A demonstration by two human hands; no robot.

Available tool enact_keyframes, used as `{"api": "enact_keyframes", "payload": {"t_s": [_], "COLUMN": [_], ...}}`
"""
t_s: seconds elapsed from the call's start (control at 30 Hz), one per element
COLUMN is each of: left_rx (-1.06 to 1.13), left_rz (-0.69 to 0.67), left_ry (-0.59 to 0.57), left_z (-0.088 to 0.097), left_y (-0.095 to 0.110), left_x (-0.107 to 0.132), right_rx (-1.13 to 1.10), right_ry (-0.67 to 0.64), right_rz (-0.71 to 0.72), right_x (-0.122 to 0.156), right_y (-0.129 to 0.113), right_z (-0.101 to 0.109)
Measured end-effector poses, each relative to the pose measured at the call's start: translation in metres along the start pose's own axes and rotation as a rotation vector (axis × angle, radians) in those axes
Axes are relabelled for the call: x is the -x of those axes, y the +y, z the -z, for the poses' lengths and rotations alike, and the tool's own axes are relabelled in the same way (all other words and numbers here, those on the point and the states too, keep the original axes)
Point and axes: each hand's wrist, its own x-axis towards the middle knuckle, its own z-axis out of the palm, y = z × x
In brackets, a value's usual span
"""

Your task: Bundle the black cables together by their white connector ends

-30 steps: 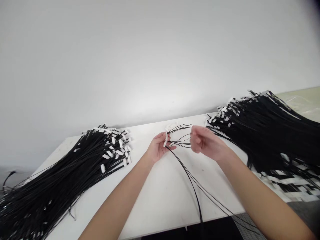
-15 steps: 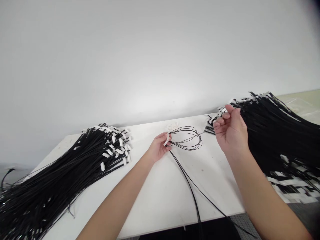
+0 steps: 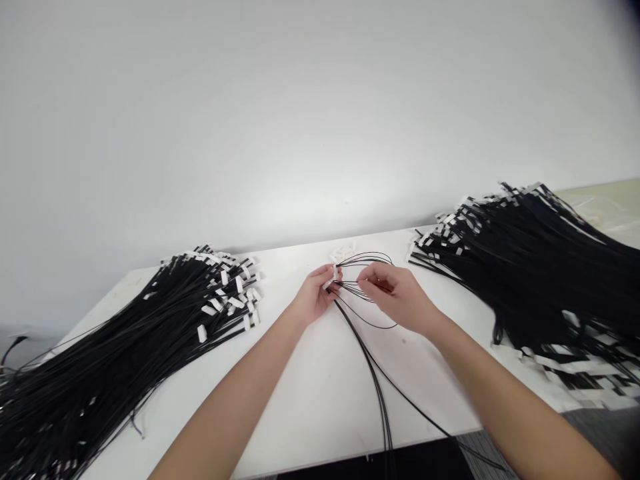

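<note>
Between the thumb and fingers of my left hand is a white connector, held over the middle of the table. Several thin black wires loop out of the connector to the right, and longer black strands hang from it over the front edge. My right hand is closed in a pinch among the looped wires, just right of the connector. One wire seems to be between its fingertips; the fingers partly hide the loops.
A big bundle of black cables with white connectors lies on the left of the white table. Another thick cable pile covers the right side. Small white pieces lie behind my hands, before the wall.
My right hand has come down and left from beside the right-hand pile to the looped wires, closing on them. My left hand keeps the connector in nearly the same place.
</note>
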Motion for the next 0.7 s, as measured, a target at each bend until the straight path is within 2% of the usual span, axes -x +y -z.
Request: {"api": "enact_keyframes", "payload": {"t_s": [0.1, 0.17, 0.3, 0.53, 0.7], "left_rx": [-0.020, -0.034, -0.045, -0.046, -0.049], "left_rz": [0.008, 0.021, 0.037, 0.051, 0.063], "left_ry": [0.001, -0.007, -0.030, -0.022, -0.021], "left_z": [-0.001, -0.001, 0.000, 0.001, 0.003], "left_y": [0.001, 0.001, 0.001, -0.001, -0.001], "left_x": [0.000, 0.001, 0.001, 0.000, -0.001], "right_rx": [0.336, 0.437, 0.505, 0.589, 0.616], "right_ry": [0.164, 0.205, 0.208, 0.195, 0.205], "right_rz": [0.123, 0.173, 0.221, 0.198, 0.246], "right_x": [-0.006, -0.008, -0.011, -0.012, -0.011], "right_y": [0.010, 0.016, 0.022, 0.026, 0.029], "right_z": [-0.009, -0.011, -0.011, -0.015, -0.015]}}
